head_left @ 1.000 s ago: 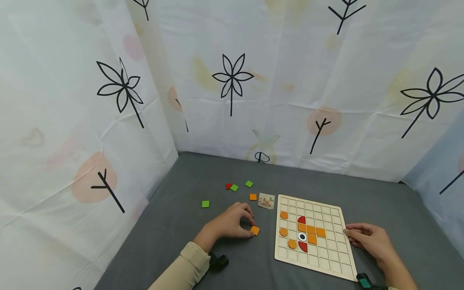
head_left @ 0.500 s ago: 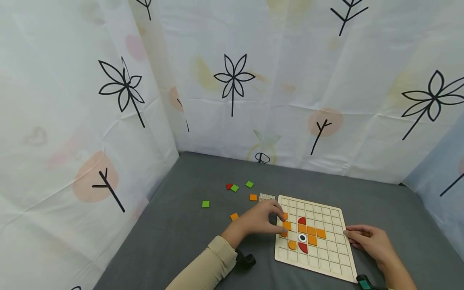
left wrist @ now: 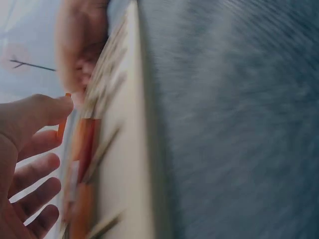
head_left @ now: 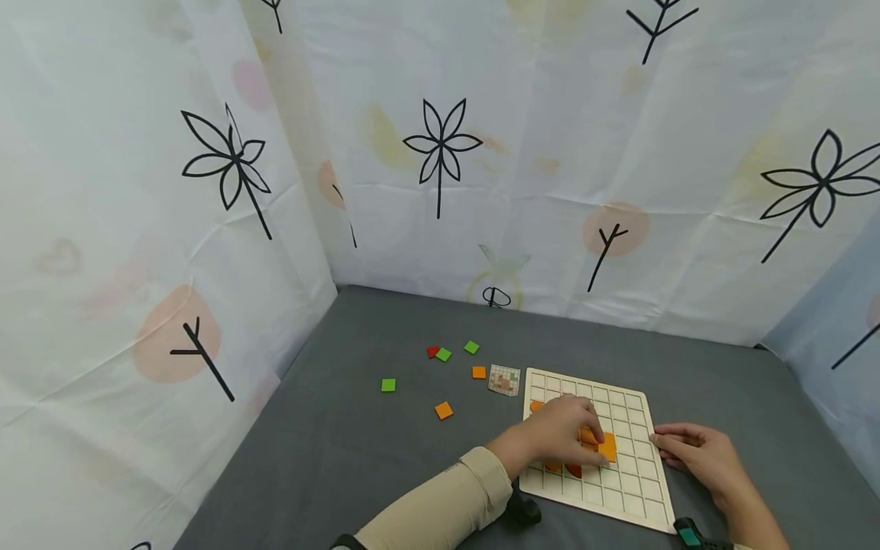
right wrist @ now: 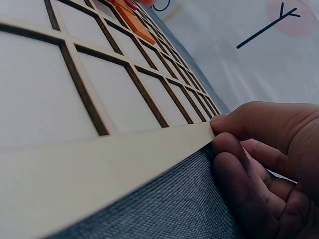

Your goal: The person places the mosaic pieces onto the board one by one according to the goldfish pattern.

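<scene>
A pale wooden grid board (head_left: 635, 489) lies on the grey cloth. Over its middle, my left hand (head_left: 553, 431) pinches an orange square tile (left wrist: 62, 128) edge-on between thumb and index finger, other fingers apart. In the head view that tile overlaps the orange pieces on the board. The left hand covers most of them; an orange round piece (head_left: 553, 467) and a red quarter-round piece (head_left: 574, 471) peek out below it. At the right edge my right hand (head_left: 701, 454) grips the board, thumb on top and fingers at the side (right wrist: 229, 172).
Left of the board lie two orange squares, one nearer (head_left: 444, 411) and one farther (head_left: 479, 373), beside a small pattern card (head_left: 504, 380). Several green squares (head_left: 388, 385) and a red piece (head_left: 433, 351) lie farther left. A printed white curtain (head_left: 385, 252) stands behind.
My left hand has carried the orange square tile from the cloth rightward to the board's middle. Another orange square and the card are uncovered. The right hand stays at the board's edge.
</scene>
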Motion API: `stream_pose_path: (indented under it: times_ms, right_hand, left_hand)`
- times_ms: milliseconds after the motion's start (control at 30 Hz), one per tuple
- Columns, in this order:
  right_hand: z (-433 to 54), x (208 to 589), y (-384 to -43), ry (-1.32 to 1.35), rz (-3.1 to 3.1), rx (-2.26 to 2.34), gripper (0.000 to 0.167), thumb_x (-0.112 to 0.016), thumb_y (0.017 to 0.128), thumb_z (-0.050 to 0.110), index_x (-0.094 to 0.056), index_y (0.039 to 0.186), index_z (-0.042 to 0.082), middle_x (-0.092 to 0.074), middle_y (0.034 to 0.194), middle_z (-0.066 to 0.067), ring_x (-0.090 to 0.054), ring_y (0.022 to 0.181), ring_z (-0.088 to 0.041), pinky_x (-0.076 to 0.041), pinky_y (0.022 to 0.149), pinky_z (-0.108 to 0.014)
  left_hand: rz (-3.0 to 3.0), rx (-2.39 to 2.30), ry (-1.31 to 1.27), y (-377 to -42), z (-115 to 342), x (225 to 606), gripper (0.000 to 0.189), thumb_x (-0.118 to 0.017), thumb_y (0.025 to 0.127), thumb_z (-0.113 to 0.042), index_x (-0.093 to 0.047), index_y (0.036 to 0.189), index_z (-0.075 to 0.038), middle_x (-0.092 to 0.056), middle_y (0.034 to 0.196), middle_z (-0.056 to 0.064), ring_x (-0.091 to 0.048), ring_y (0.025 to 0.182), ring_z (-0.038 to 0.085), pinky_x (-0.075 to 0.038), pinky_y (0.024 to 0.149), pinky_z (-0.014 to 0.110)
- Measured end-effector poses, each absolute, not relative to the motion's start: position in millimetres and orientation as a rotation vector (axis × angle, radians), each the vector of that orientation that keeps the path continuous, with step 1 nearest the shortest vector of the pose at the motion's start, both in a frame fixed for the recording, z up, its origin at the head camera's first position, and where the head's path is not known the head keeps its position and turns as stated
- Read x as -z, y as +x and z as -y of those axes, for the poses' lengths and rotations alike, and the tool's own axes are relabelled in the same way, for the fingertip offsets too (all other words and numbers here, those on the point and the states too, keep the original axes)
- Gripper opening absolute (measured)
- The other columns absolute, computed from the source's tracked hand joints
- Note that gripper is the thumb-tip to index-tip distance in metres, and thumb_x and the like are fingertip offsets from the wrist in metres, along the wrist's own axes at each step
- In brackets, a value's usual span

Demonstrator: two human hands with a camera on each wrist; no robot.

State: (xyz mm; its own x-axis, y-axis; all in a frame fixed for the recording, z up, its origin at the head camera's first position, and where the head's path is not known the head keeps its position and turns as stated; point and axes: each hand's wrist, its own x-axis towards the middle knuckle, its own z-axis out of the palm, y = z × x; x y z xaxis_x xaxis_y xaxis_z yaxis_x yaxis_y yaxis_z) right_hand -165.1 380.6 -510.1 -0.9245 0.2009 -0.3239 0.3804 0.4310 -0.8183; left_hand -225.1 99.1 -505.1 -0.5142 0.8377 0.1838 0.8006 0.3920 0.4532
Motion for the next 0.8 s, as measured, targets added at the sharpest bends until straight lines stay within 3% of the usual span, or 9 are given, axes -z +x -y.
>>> stream_pose_path:
  times_ms: [200,467,800]
  right_hand:
    - [-381,510,-164,0.515,-2.502,1.505,0.046,-0.077,0.098,0.026,-0.071,0.128,-0.009,-0.075,0.088,0.009,-0.071,0.077,-0.005,-0.063,0.072,-0.025]
    - [-380,510,-166,0.501,-2.514,1.496,0.047,-0.076,0.1,0.026,-0.07,0.129,-0.01,-0.075,0.089,0.01,-0.071,0.077,-0.005,-0.063,0.072,-0.025]
    - [-380,510,-166,0.502,-2.503,1.503,0.048,-0.076,0.1,0.027,-0.07,0.129,-0.01,-0.075,0.089,0.011,-0.071,0.077,-0.004,-0.063,0.073,-0.024]
  left_hand:
    - [-2.663,-0.636,1.529,-222,-107,512,0.027,-0.079,0.092,-0.054,-0.082,0.107,-0.031,-0.066,0.111,-0.016,-0.049,0.09,-0.005,-0.032,0.074,0.006]
    - [-2.685,-0.619,1.523,-220,-108,511,0.025,-0.077,0.094,-0.055,-0.082,0.107,-0.035,-0.065,0.112,-0.016,-0.048,0.088,-0.005,-0.032,0.072,0.007]
    - [-2.709,-0.555,1.474,-221,-115,514,0.038,-0.07,0.099,-0.054,-0.075,0.132,-0.035,-0.066,0.114,-0.016,-0.048,0.088,-0.004,-0.032,0.07,0.01]
